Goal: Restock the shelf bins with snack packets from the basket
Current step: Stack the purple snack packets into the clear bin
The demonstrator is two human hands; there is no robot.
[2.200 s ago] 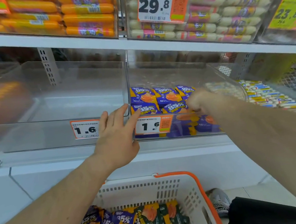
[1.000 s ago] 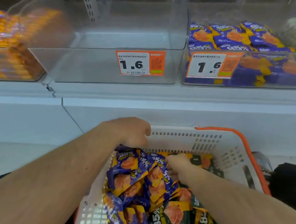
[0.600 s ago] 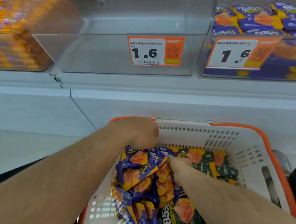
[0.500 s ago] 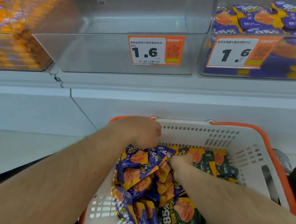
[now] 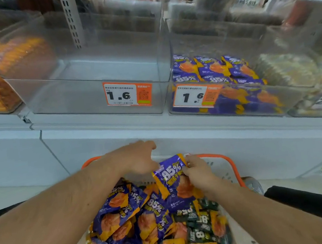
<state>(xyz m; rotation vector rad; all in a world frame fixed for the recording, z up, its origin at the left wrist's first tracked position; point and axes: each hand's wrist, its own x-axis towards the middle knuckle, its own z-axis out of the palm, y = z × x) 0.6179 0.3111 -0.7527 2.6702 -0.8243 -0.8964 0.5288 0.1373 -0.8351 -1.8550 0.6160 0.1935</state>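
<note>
Pinching a purple-and-orange foil snack packet [image 5: 171, 176] at its upper edge, right hand [image 5: 198, 173] lifts it over the white orange-rimmed basket [image 5: 225, 159], frame centre; half-filled clear plastic bin [image 5: 234, 110] lies up-right. Left hand [image 5: 138, 159] relaxed, empty.

Basket [image 5: 231, 165] of packets [image 5: 140, 216] below the shelf — empty bin [image 5: 95, 93] left of stocked bin [image 5: 235, 99].

The purple-and-orange snack packets [image 5: 139, 212] are glossy plastic film, creased and shiny, as are the dark green ones [image 5: 206, 224]. They lie in a white perforated plastic basket with an orange rim [image 5: 231, 165]. The clear plastic bins [image 5: 93, 83] look smooth and faintly hazy; their price labels [image 5: 127, 93] are matt paper.
</note>
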